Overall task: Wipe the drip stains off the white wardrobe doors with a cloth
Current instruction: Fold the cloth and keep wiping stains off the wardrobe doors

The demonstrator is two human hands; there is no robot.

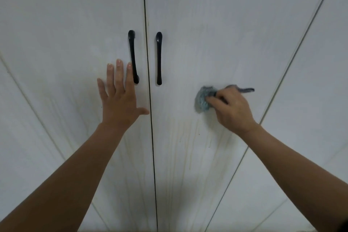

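Observation:
Two white wardrobe doors fill the view, the left door (pixel 71 43) and the right door (pixel 216 34), split by a dark vertical gap. My right hand (pixel 232 110) grips a bunched blue-grey cloth (pixel 202 100) and holds it against the right door, below and right of the handles. My left hand (pixel 120 98) presses flat on the left door with fingers straight, its fingertips beside the left handle. Faint yellowish drip stains (pixel 190 149) run down the right door below the cloth, and paler streaks (pixel 56 109) mark the left door.
Two black bar handles hang either side of the gap, the left handle (pixel 133 56) and the right handle (pixel 159 58). Further white panels (pixel 316 100) adjoin on the right and another panel (pixel 17 118) on the left.

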